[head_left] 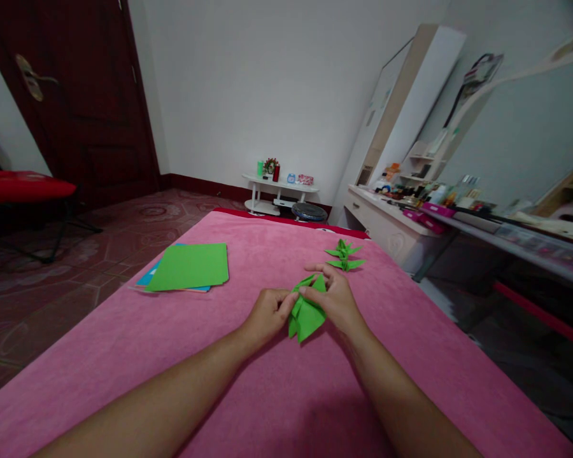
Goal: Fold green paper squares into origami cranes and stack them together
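A partly folded piece of green paper (307,320) is held between my two hands, just above the pink cloth (248,381). My left hand (270,313) pinches its left edge between thumb and fingers. On the other side my right hand (335,299) grips the upper right part, thumb in front and fingers partly hidden behind. Beyond the right hand lie green folded paper shapes (346,263) with pointed ends. To the left rests a stack of square paper sheets (191,267), green on top, with blue and other edges showing beneath.
A low white stand (281,182) with small items is against the far wall. On the right, a dressing table (386,216) holds many bottles and boxes below a mirror (530,133). A red item (23,186) on dark legs stands at left, near a dark red door (90,95).
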The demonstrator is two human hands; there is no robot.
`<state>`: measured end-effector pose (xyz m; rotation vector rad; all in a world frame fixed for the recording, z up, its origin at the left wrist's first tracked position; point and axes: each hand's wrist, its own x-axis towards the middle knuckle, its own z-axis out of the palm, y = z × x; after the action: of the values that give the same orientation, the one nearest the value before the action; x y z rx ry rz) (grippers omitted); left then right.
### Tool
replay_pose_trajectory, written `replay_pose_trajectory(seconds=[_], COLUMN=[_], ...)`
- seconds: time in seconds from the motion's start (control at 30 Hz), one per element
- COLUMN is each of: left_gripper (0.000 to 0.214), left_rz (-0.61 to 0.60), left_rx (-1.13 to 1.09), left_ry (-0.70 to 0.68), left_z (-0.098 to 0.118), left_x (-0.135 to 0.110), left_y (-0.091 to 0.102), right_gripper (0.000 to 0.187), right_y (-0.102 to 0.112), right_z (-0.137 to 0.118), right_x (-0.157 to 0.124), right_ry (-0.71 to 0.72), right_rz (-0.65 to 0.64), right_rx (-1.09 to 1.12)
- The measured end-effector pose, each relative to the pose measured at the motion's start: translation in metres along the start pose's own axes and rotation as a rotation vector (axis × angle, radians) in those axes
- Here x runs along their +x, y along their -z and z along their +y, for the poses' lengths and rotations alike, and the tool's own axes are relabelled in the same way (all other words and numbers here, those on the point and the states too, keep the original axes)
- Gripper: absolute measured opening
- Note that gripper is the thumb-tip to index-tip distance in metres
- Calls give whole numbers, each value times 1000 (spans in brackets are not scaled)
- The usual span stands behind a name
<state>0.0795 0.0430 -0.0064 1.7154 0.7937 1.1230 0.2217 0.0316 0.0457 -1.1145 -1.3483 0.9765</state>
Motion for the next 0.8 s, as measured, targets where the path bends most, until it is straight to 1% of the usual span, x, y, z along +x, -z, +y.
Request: replay_pose_trajectory(seconds=[0.1, 0.2, 0.33, 0.53, 0.8], left_gripper=[46, 46, 46, 45, 45], left_rz=[-5, -11, -21, -34, -42], left_rx=[-14, -12, -12, -46, -30], left_ry=[15, 22, 19, 32, 35], left_z=[0, -1, -3, -6, -4], left_x=[0, -1, -1, -1, 0], left_y=[0, 0, -1, -1, 0], right_gripper=[26, 18, 15, 12, 16], right_y=[1, 1, 1, 3, 3], right_z=[4, 5, 3, 4, 2], right_x=[2, 2, 1, 0, -1], right_ry=[2, 2, -32, -34, -30], right_rz=[24, 34, 44, 46, 42], right_rx=[9, 23, 67, 66, 73])
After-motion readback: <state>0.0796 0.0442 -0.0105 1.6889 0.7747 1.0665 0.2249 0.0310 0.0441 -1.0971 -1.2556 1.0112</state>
